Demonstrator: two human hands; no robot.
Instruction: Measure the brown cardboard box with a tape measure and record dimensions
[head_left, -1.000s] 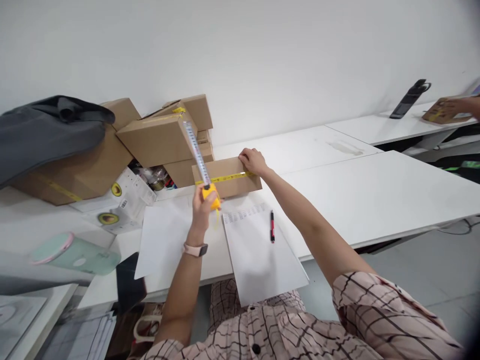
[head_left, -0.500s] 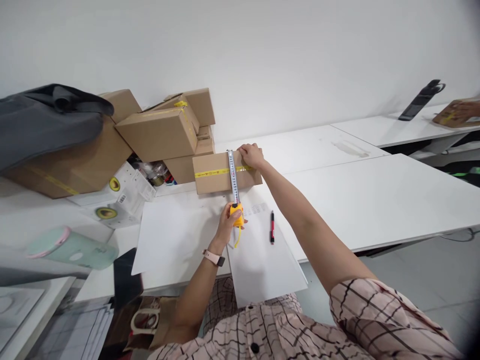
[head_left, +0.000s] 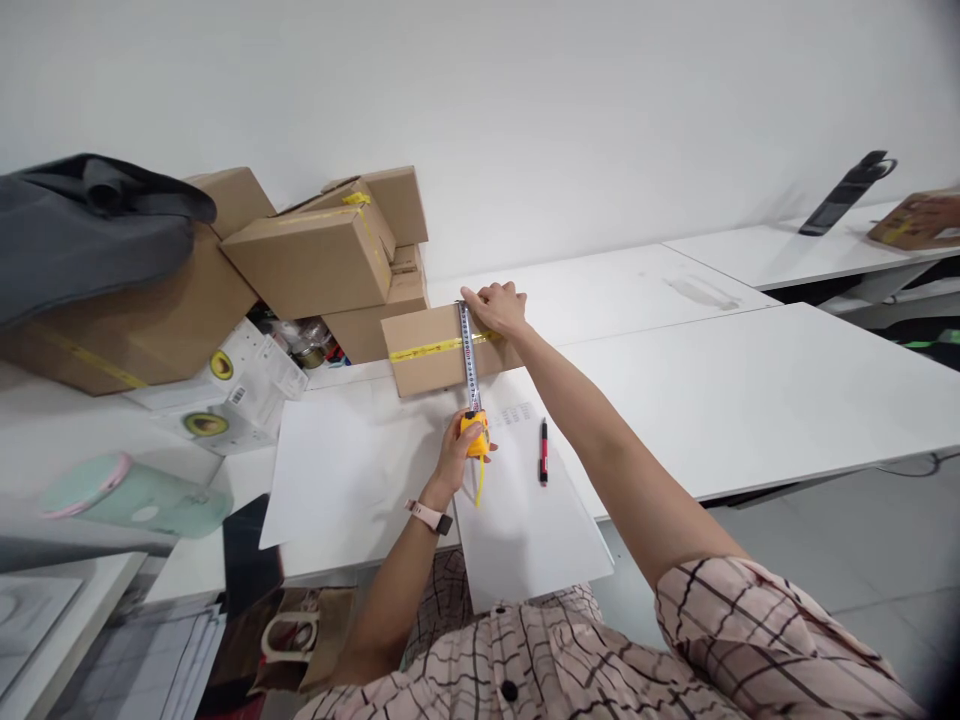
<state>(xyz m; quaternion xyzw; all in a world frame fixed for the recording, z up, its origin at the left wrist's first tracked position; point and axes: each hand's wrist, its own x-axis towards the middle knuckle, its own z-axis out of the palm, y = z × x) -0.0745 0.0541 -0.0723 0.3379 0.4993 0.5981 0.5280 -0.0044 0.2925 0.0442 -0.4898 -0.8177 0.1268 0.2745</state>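
Observation:
A small cardboard box with a yellow tape stripe lies on the white table. My left hand is closed round a yellow tape measure in front of the box. Its blade runs over the top of the box to the far edge. There my right hand pinches the blade's end against the box. White sheets of paper lie under my left hand. A red and black pen rests on the right sheet.
Stacked cardboard boxes and a dark grey bag fill the left back of the table. White avocado-printed cartons and a mint green case lie at the left. At the far right another person's hand holds a box beside a black holder.
The tape measure came down from upright at the box's left end to lie across the box. My left hand moved right and nearer; my right hand took the blade's end.

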